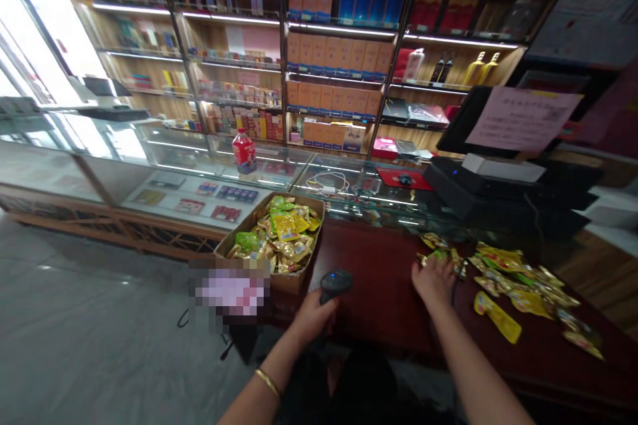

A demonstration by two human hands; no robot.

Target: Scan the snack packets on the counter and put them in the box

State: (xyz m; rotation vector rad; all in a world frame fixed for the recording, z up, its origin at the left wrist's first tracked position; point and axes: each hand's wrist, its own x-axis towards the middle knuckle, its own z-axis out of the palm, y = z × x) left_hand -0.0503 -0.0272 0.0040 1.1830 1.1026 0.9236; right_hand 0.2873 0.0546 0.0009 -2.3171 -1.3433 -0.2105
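Observation:
A black handheld barcode scanner [335,282] is gripped by its handle in my left hand [316,315], above the front of the dark red table; its head points away from me. My right hand [434,279] reaches over a few small shiny snack packets [454,260], fingers apart and touching them. To its right, more gold and yellow packets [528,300] lie in a loose pile, with one yellow packet [498,319] at the near side. At the left, a cardboard box [298,282] holds many green, yellow and gold packets [286,229].
Behind the table [373,279] runs a glass display counter [199,153] with a red-labelled bottle [244,151], a white cable [327,184] and a mouse [405,180] on it. A monitor [468,123] stands at the right. Stocked shelves line the back wall.

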